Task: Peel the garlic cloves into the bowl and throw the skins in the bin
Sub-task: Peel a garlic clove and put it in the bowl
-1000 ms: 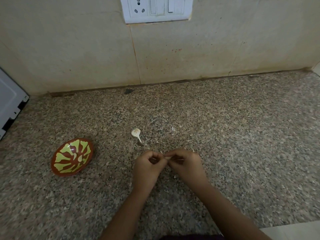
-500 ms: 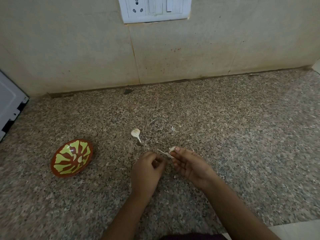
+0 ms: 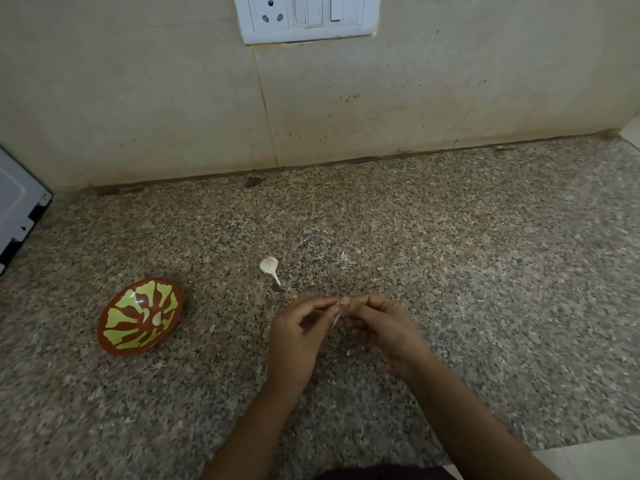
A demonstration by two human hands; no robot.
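Note:
My left hand (image 3: 299,336) and my right hand (image 3: 382,327) meet fingertip to fingertip low over the granite counter (image 3: 467,271). Between them they pinch a small garlic clove (image 3: 344,302), and a thin strip of skin (image 3: 336,318) hangs down from it. A red bowl with a yellow-green pattern (image 3: 140,317) stands tilted to the left of my hands, with peeled cloves (image 3: 156,318) inside. A garlic piece with a stem (image 3: 269,266) lies on the counter just beyond my hands. No bin is in view.
Small scraps of skin (image 3: 344,256) lie on the counter beyond and below my hands. A white appliance (image 3: 15,209) stands at the left edge. The tiled wall with a switch plate (image 3: 306,15) rises behind. The counter's front edge runs at the lower right.
My hands parted half a second ago with the right holding the clove and a skin strip, and now the fingertips have come back together on the clove.

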